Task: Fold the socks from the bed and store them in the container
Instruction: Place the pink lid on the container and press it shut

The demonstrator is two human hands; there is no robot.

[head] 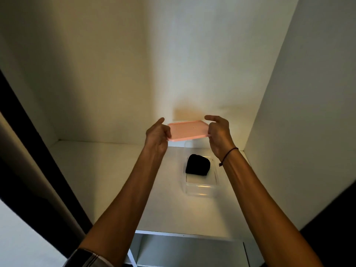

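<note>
a pink plastic lid (pixel 187 130) is held level in the air by both hands inside a white wardrobe compartment. the left hand (pixel 158 136) is clamped on the lid's left edge, thumb side up, index finger pointing out; the right hand (pixel 218 135) is pinched on the right edge, with a dark cord bracelet (pixel 229 154) at its wrist. directly below, a clear plastic container (pixel 200 186) is set on the white shelf (pixel 115 170), open at the top. a folded black sock bundle (pixel 197 165) is lying inside it, toward the far end.

the lid is judged to be light, thin and fairly stiff, best held by opposite edges as now. the container looks light and smooth, so it may slide when the lid is pressed on. the sock bundle is soft and compressible, unlikely to resist closure.
</note>
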